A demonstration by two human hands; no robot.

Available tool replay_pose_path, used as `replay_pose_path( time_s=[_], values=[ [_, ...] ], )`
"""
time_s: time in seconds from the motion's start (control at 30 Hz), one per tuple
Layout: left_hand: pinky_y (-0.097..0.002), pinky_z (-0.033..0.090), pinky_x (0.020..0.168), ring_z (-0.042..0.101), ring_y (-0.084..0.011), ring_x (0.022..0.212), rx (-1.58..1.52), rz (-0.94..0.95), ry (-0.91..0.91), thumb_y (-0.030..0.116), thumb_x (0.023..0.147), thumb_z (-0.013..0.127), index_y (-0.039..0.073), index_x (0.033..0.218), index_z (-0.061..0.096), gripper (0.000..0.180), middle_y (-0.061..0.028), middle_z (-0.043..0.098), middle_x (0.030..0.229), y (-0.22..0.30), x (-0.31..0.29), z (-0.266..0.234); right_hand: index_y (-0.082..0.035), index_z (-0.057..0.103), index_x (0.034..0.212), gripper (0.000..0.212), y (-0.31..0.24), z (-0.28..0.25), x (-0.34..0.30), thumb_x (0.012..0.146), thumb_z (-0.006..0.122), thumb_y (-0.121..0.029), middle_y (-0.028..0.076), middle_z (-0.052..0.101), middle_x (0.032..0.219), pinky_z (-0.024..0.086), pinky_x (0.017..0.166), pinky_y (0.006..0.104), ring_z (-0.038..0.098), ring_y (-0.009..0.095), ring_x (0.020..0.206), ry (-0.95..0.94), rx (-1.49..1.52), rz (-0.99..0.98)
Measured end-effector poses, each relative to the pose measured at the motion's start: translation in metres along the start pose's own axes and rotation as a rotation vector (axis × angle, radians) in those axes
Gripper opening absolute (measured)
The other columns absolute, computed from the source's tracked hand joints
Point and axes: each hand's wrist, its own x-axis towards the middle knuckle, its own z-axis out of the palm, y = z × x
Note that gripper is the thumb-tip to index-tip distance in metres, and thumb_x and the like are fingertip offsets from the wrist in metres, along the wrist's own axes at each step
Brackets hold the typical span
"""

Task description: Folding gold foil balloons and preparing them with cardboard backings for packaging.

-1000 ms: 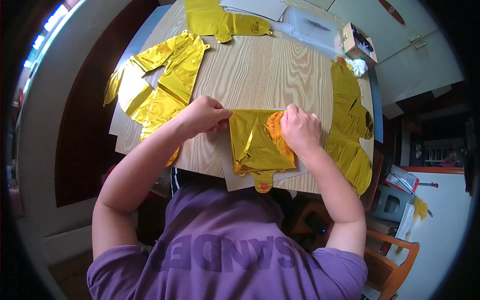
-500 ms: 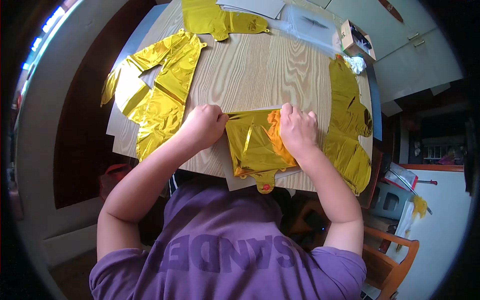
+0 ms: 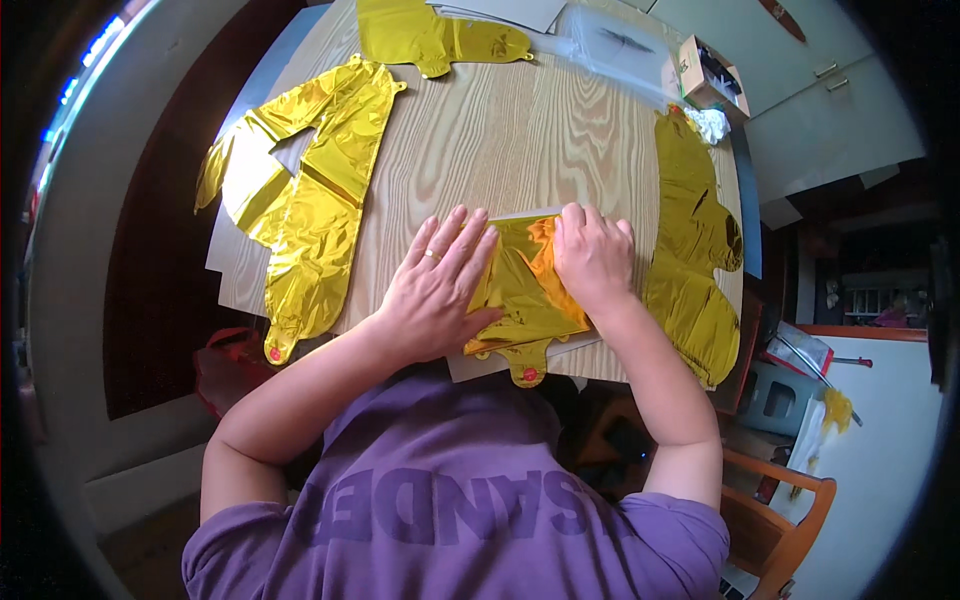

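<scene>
A folded gold foil balloon [image 3: 520, 285] lies at the table's near edge, on a pale sheet [image 3: 478, 364]. Its rounded tab with a red spot [image 3: 530, 374] sticks out toward me. My left hand [image 3: 440, 285], with a ring on one finger, lies flat over the foil's left side, fingers stretched out. At the right edge my right hand [image 3: 595, 255] is closed with curled fingers, gripping the foil there; its fingertips are partly hidden. Beside that hand the foil shows an orange, crinkled patch, perhaps a reflection.
Flat gold foil balloons lie at the left [image 3: 325, 190], the far edge [image 3: 430, 40] and the right [image 3: 690, 250] of the wooden table [image 3: 490, 130]. At the far right are clear plastic [image 3: 615, 55], a small box [image 3: 712, 78] and a white crumpled wad [image 3: 710, 125].
My left hand has let go of the foil's left edge, opened and spread flat over its left side. My right hand stays closed at the right edge.
</scene>
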Motion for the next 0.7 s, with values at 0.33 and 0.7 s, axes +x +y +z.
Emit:
replay_pose_path(
  time_s=[0.33,0.7],
  values=[
    [-0.0510,0.011,0.123,0.018,-0.0380,0.151,0.055,0.009,-0.078,0.064,0.093,0.046,-0.006,0.151,0.030,0.092,-0.0245,0.026,0.160,-0.008,-0.008,0.017,-0.004,0.057,0.117,0.030,0.001,-0.032,0.001,0.098,0.055,-0.028,0.015,0.064,0.111,0.042,0.090,0.0466,0.062,0.032,0.104,0.002,0.255,0.028],
    [-0.0504,0.009,0.122,0.015,-0.0399,0.152,0.049,0.020,-0.116,0.075,0.089,0.043,-0.008,0.152,0.026,0.105,-0.0279,0.023,0.160,-0.007,-0.008,0.010,0.002,0.026,0.154,0.081,-0.012,-0.015,-0.036,0.099,0.046,-0.054,0.022,0.021,0.162,0.006,0.122,0.0566,0.017,0.037,0.152,-0.280,0.266,-0.172]
  ],
)
